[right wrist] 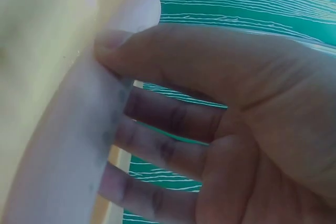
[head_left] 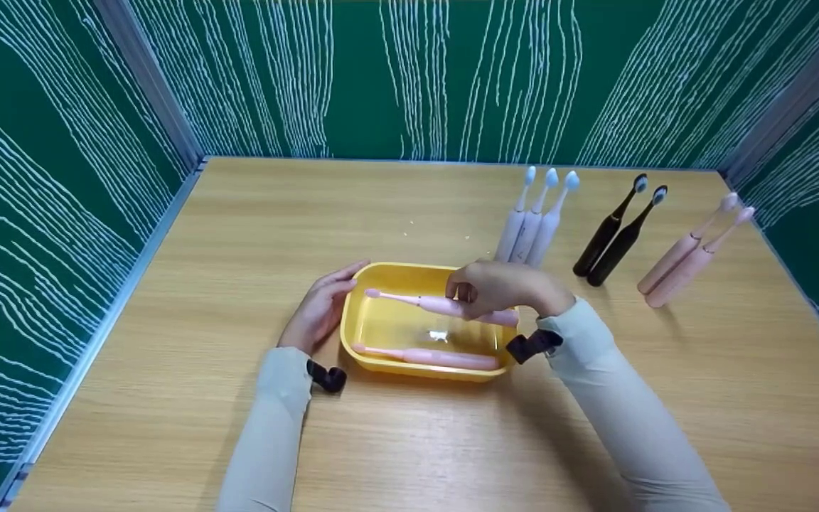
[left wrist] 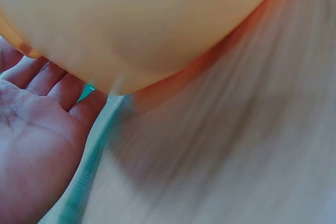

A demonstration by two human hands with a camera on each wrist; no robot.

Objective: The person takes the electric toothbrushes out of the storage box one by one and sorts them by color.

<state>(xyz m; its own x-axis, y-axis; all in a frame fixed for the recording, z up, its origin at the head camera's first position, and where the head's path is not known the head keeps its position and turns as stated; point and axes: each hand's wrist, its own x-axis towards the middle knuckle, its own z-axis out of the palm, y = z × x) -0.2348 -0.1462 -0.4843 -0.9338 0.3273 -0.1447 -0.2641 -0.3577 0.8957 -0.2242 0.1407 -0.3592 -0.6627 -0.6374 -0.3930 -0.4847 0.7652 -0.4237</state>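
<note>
My right hand [head_left: 498,284] pinches a pink electric toothbrush [head_left: 441,306] by its handle, over the far side of a yellow plastic basin [head_left: 427,267]. The brush head points left. In the right wrist view the thumb presses on the handle [right wrist: 63,145], with the other fingers behind it. A second pink electric toothbrush [head_left: 445,358] lies along the basin's near side, its head also to the left. My left hand [head_left: 320,313] rests against the basin's left wall, fingers at the rim. The left wrist view shows its palm [left wrist: 37,135] beside the basin's outer side [left wrist: 142,40].
Right of the basin, three white electric toothbrushes [head_left: 529,227] stand upright side by side. Two black ones [head_left: 612,242] and two pink ones [head_left: 687,263] stand farther right. Small pale bits [head_left: 409,227] lie on the wooden table [head_left: 296,213]. Green white-streaked panels [head_left: 352,85] enclose it.
</note>
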